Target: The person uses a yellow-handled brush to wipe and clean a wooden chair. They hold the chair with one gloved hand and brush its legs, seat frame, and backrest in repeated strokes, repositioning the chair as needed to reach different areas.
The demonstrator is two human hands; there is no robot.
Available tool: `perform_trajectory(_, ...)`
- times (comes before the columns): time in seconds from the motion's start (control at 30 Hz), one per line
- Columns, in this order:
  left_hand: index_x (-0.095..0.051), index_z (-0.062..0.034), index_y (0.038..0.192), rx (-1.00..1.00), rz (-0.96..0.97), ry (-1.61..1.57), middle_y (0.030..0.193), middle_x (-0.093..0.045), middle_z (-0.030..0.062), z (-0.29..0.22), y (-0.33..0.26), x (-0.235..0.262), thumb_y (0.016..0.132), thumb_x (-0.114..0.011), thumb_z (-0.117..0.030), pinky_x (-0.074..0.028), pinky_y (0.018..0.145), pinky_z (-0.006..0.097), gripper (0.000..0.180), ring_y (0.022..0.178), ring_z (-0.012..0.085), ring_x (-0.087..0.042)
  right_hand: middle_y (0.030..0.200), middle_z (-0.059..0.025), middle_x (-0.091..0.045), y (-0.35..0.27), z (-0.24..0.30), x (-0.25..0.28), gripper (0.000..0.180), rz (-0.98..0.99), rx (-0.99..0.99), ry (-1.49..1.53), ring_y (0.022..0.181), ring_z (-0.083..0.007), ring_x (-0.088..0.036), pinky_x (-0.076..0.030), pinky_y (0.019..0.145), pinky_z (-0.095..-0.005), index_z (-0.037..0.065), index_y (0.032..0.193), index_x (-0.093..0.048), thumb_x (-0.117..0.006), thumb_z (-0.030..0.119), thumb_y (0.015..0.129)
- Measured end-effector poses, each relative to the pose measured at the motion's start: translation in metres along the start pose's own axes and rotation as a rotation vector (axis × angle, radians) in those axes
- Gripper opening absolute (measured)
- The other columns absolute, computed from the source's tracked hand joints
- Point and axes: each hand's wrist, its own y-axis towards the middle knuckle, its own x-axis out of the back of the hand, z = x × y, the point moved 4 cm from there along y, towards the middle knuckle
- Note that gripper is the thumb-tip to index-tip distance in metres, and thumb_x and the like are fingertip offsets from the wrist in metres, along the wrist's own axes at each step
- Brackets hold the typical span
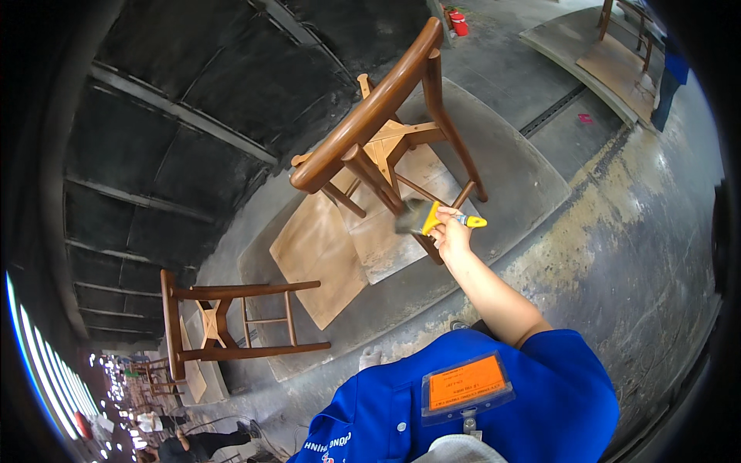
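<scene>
Outstretched, the right hand (451, 235) grips a yellow-handled brush (432, 218) against the chair (370, 116) over stained concrete floor (641, 255).

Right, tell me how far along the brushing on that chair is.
Done: the curved backrest and legs of the tilted chair already look dark brown and glossy. In hand: the right hand holds a yellow-handled brush against a lower leg. Left: the seat frame and some inner rails look pale and bare. The left hand is out of view.
</scene>
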Motion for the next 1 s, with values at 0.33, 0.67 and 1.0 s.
perform_trajectory(0.33, -0.051, 0.0037, 0.16, -0.183, 0.396, -0.144, 0.143, -0.072, 0.0226, -0.096, 0.013, 0.032, 0.097, -0.077, -0.042, -0.051, 0.114, 0.038, 0.082, 0.139, 0.0296, -0.066, 0.137, -0.0169, -0.07, -0.037, 0.02, -0.045, 0.013, 0.219, 0.003, 0.321, 0.122, -0.0313, -0.072, -0.061, 0.103, -0.0529, 0.01, 0.103, -0.063, -0.065, -0.003, 0.103)
perform_trajectory(0.67, -0.038, 0.0036, 0.167, -0.328, 0.516, -0.179, 0.155, -0.061, 0.0248, -0.133, 0.031, 0.019, 0.102, -0.077, -0.029, -0.047, 0.121, 0.038, 0.083, 0.146, 0.0312, -0.059, 0.153, -0.013, -0.059, -0.099, 0.005, -0.093, 0.015, 0.389, 0.3, 0.514, 0.134, -0.0283, -0.064, -0.058, 0.109, -0.0482, 0.013, 0.101, -0.063, -0.068, -0.002, 0.104)
perform_trajectory(1.0, -0.032, -0.0026, 0.171, -0.28, 0.619, -0.31, 0.167, -0.05, 0.022, -0.132, 0.027, 0.017, 0.106, -0.07, -0.038, -0.035, 0.13, 0.039, 0.083, 0.16, 0.0333, -0.041, 0.114, -0.01, -0.071, -0.013, 0.024, -0.029, 0.019, -0.012, 0.2, 0.032, 0.106, -0.0234, -0.072, -0.064, 0.091, -0.0423, 0.01, 0.107, -0.063, -0.066, -0.006, 0.097)
